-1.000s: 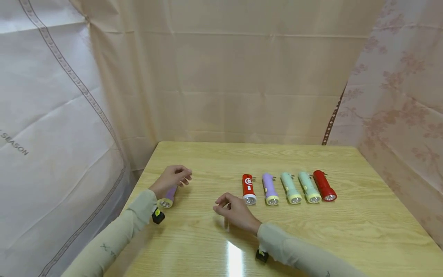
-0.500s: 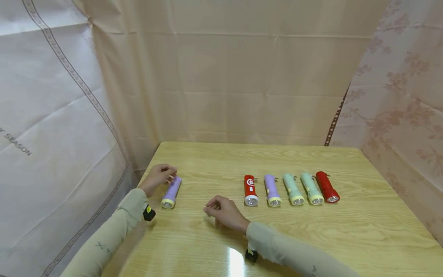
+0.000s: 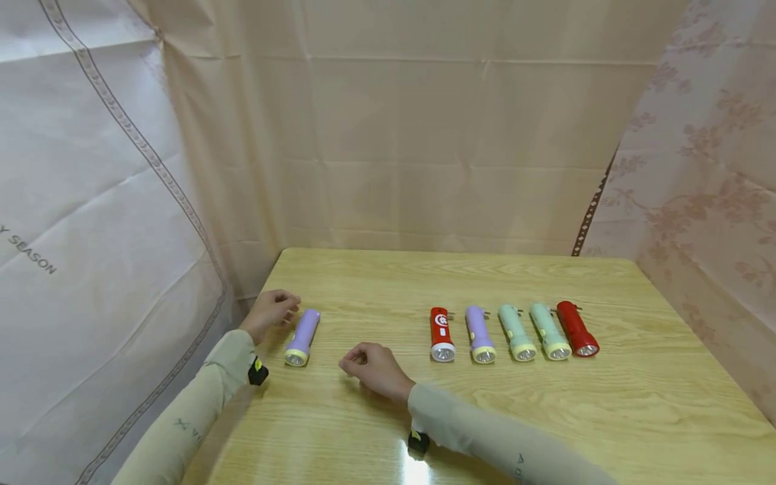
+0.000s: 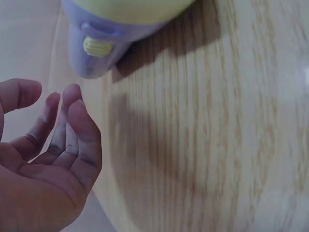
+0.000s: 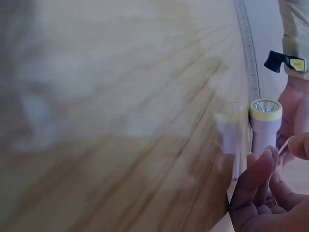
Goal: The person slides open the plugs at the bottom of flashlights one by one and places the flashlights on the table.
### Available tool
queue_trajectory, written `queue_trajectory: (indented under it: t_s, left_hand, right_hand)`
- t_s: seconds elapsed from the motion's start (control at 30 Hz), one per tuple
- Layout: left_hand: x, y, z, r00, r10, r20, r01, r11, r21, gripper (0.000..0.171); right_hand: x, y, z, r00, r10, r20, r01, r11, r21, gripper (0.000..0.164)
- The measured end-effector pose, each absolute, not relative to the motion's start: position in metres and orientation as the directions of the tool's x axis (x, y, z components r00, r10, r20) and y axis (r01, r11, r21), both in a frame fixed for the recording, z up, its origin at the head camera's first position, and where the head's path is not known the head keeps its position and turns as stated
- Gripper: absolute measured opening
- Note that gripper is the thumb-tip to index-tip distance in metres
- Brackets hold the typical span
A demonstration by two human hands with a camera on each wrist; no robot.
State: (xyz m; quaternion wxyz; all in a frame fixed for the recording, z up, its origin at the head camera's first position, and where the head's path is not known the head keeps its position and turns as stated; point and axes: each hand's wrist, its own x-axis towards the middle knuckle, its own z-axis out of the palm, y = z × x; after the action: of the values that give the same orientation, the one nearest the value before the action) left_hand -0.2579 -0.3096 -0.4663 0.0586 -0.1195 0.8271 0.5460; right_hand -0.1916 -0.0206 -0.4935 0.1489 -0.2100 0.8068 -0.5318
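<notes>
A purple flashlight (image 3: 304, 337) with a pale yellow head lies at the table's left, its lens toward me. My left hand (image 3: 270, 314) hovers just left of it, apart from it, with loosely bent fingers and nothing in them. In the left wrist view, the yellow switch of this flashlight (image 4: 96, 47) shows above my fingertips (image 4: 83, 118). My right hand (image 3: 377, 369) is over the table to the right of that flashlight, fingers loosely bent and holding nothing. The right wrist view has the flashlight (image 5: 265, 126) beyond the right fingertips, with the left hand behind it.
Right of centre lies a row of flashlights: red-and-white (image 3: 441, 335), purple (image 3: 478, 335), mint green (image 3: 516, 333), another mint green (image 3: 549, 332) and dark red (image 3: 577, 330). The wooden table (image 3: 376, 276) meets hanging cloth (image 3: 388, 148) at the back and sides.
My left hand has moved left, off the purple flashlight, which now shows whole. My right hand has moved left, toward that flashlight. The row shows no change in its arrangement.
</notes>
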Motion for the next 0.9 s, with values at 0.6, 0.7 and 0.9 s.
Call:
queue_trajectory:
  t_s: [0.6,0.7,0.9]
  left_hand:
    - [-0.264,-0.314,-0.478,-0.936,-0.044,-0.349,-0.338,0.382,0.860,0.046]
    - [-0.264,-0.314,-0.478,-0.937,-0.019,-0.349,-0.329,0.387,0.861,0.048]
    - [-0.264,-0.313,-0.474,-0.948,0.043,-0.316,-0.273,0.401,0.874,0.044]
  right_hand:
    - [-0.199,-0.068,-0.487,-0.885,-0.459,-0.073,-0.137,0.407,-0.903,0.028]
    - [-0.200,-0.075,-0.486,-0.890,-0.451,-0.067,-0.153,0.433,-0.888,0.030]
    - [-0.201,-0.090,-0.483,-0.901,-0.427,-0.072,-0.161,0.485,-0.860,0.035]
